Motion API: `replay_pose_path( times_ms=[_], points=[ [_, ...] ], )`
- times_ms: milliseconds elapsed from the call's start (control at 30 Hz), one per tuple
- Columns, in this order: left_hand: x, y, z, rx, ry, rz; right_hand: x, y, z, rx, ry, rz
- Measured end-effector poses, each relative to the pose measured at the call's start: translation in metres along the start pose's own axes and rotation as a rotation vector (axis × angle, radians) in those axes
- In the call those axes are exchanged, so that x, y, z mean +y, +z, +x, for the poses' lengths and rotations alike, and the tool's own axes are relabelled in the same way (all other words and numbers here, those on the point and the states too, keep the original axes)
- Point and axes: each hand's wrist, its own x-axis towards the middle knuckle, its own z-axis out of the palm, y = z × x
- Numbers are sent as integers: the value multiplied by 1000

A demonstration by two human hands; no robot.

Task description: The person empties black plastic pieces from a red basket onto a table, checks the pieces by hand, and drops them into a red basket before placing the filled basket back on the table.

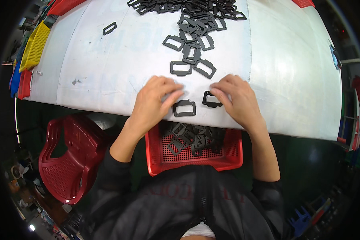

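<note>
On the white table near its front edge lies a flat black rectangular frame (184, 113) with a raised tab on its long side. My left hand (153, 100) hovers just left of it, thumb and fingers apart and slightly blurred, with nothing visible between them. My right hand (239, 101) pinches the corner of another black frame (212, 105) between thumb and fingers, close to the tabletop. Ahead of both hands, loose black frames (181, 73) trail back to a large heap (212, 6) at the far side. One lone frame (109, 28) lies far left.
Below the table edge, in front of me, a red perforated basket (154, 154) holds several black frames. A dark red plastic chair (74, 148) stands at left. Yellow (35, 46) and red baskets (25, 85) line the table's left side. The white tabletop (292, 80) extends right.
</note>
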Motion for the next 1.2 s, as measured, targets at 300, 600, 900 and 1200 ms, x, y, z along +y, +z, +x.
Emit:
replay_pose_path(
  times_ms=[300,600,900,1200],
  points=[
    [-8,1,52,-89,-265,-86,6,10,48,149,362,65],
    [-5,-13,26,-148,63,62,-10,-12,26,42,232,34],
    [-61,0,91,21,94,385,-11,38,94,262,350,31],
    [-72,-9,94,18,341,602,-16,3,44,43,115,-85]
  ],
)
